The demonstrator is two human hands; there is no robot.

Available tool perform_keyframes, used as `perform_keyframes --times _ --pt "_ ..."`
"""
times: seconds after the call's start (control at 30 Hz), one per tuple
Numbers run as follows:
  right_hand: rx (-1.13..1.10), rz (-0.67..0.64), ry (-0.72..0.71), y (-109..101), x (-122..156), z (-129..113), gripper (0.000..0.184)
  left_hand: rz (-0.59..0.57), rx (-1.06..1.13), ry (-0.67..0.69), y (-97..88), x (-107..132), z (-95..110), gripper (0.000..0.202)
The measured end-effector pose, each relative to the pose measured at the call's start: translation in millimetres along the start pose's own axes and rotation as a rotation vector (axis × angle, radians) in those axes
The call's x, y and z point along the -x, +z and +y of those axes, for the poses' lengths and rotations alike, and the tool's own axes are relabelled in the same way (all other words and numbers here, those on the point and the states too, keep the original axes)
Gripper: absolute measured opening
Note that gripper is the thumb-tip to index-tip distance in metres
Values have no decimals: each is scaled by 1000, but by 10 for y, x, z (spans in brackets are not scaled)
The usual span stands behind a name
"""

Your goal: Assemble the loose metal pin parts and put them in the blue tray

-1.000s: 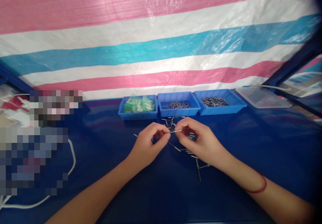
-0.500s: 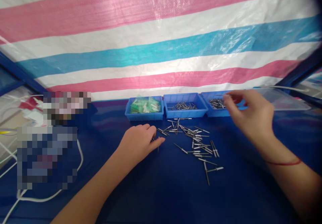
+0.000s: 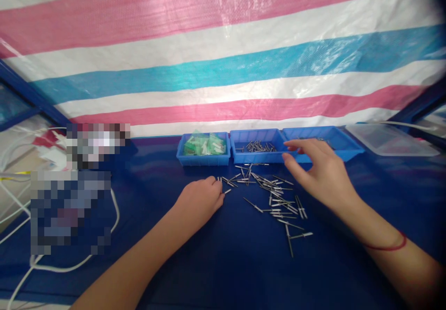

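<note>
My left hand (image 3: 201,201) rests on the blue table with its fingers curled, their tips touching a small metal pin (image 3: 227,191). My right hand (image 3: 318,173) hovers above the table with its fingers spread and nothing in it, just in front of the right blue tray (image 3: 343,146). Between the hands lies a loose pile of several metal pins (image 3: 275,194). The middle blue tray (image 3: 256,146) holds more pins. The left blue tray (image 3: 203,148) holds green and clear plastic pieces.
A clear plastic lid or tray (image 3: 390,139) lies at the far right. White cables (image 3: 69,259) curl over the table at the left, beside a blurred-out patch. A striped pink, white and blue tarpaulin (image 3: 223,54) closes off the back.
A second ago both hands pinched one pin together at the middle. The right hand then reached out to the right tray and has now drawn back with fingers spread; the left hand dropped to the table.
</note>
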State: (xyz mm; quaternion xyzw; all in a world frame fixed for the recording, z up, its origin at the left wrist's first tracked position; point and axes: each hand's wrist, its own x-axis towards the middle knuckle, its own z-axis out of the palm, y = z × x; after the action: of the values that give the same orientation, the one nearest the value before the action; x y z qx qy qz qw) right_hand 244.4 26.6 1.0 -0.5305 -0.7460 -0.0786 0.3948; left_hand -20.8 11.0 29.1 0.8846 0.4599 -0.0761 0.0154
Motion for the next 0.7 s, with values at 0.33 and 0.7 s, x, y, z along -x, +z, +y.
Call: perform_keyframes --times 0.33,0.7 --pt "-328 -408 -230 125 166 -527 23 196 67 216 66 -36 68 24" --pt "-512 -471 -89 181 208 -601 14 404 709 143 103 -42 113 14"
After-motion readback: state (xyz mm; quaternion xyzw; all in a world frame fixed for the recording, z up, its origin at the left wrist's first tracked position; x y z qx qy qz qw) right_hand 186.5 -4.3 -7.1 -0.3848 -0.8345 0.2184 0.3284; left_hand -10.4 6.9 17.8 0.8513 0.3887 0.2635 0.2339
